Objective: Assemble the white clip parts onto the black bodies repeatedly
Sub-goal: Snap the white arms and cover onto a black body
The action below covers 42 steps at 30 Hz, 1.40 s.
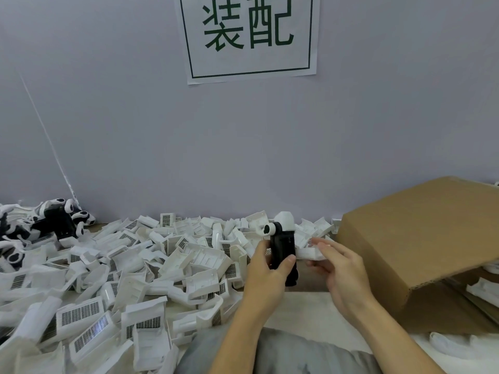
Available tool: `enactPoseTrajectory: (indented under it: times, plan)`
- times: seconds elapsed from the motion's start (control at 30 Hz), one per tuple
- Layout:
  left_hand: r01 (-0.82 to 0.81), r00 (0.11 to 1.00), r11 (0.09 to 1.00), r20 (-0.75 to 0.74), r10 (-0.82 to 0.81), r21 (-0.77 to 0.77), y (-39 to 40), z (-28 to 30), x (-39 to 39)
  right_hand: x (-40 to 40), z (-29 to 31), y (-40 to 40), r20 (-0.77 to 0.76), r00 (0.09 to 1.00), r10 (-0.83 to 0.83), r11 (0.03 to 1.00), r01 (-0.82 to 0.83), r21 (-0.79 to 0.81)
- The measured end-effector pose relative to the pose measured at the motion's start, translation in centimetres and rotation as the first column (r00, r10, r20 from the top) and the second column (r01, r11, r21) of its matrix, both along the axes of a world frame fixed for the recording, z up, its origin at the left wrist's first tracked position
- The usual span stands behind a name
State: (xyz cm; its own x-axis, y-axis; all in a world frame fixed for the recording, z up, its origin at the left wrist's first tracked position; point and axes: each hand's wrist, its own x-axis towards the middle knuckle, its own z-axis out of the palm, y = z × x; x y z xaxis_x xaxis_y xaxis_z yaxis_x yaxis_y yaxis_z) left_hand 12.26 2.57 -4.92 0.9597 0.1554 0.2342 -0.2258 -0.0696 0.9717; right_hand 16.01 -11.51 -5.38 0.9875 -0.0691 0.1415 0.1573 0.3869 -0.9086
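My left hand [266, 273] grips an upright black body [283, 248] above the table's middle, thumb across its lower front. A round white piece with a dark hole [270, 229] and a white cap [285, 221] sit at the body's top. Just right of it, my right hand [341, 268] holds a white clip part [307, 252] against the body's right side; the part is blurred. A big heap of loose white clip parts [113, 287] covers the table's left half.
Finished black-and-white pieces [54, 222] pile at the far left by the wall. An open cardboard box [426, 238] lies on its side at the right, with white parts [483, 290] inside. A paper sign [248, 36] hangs on the wall.
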Motion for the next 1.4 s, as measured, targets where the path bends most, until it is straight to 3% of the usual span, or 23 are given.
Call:
enactPoseTrajectory:
  times: [0.07, 0.13, 0.2, 0.33, 0.43, 0.57, 0.77, 1.0, 1.2, 1.4]
  plan:
    - [-0.009, 1.000, 0.999, -0.005, 0.008, -0.037, 0.0, 0.1, 0.0, -0.2, -0.1, -0.1, 0.088, 0.989, 0.115, 0.993, -0.118, 0.018]
    - [-0.008, 1.000, 0.998, -0.015, 0.007, -0.054, 0.1, 0.1, 0.0, -0.5, -0.2, 0.0, 0.162, 0.978, 0.133, 0.982, -0.108, -0.154]
    - [0.014, 0.999, 0.998, -0.031, -0.016, -0.057, 0.0, 0.0, -0.1, -0.7, -0.3, 0.2, 0.188, 0.981, 0.049, 0.954, 0.009, -0.299]
    - [0.051, 0.998, 0.999, -0.035, -0.052, -0.017, -0.1, -0.2, -0.1, -0.3, -0.6, 0.1, 0.171, 0.961, -0.219, 0.869, 0.272, -0.413]
    - [0.038, 0.998, 0.997, -0.038, -0.041, -0.067, -0.2, -0.2, 0.0, 0.0, -0.6, -0.1, 0.162, 0.934, -0.317, 0.837, 0.356, -0.415]
    - [0.074, 0.994, 0.977, -0.069, -0.089, -0.200, 0.1, 0.1, 0.2, -0.5, -0.7, 0.5, 0.212, 0.969, -0.130, 0.850, 0.219, -0.479]
    - [0.099, 0.991, 0.987, -0.078, -0.109, -0.126, 0.1, -0.1, 0.4, -0.9, -0.8, 1.4, 0.259, 0.960, -0.104, 0.819, 0.230, -0.526]
    - [0.116, 0.987, 0.989, -0.098, -0.125, -0.090, -0.6, 0.2, 0.1, -0.6, -0.7, 1.2, 0.373, 0.905, -0.207, 0.749, 0.392, -0.534]
    - [0.111, 0.990, 0.984, -0.076, -0.122, -0.137, -0.7, 0.3, 0.0, -1.1, -0.6, 1.7, 0.475, 0.877, -0.077, 0.697, 0.388, -0.603]
    - [0.114, 0.992, 0.988, -0.039, -0.119, -0.104, -0.6, 0.5, -0.1, -1.5, -0.4, 1.8, 0.545, 0.831, -0.111, 0.672, 0.467, -0.575]
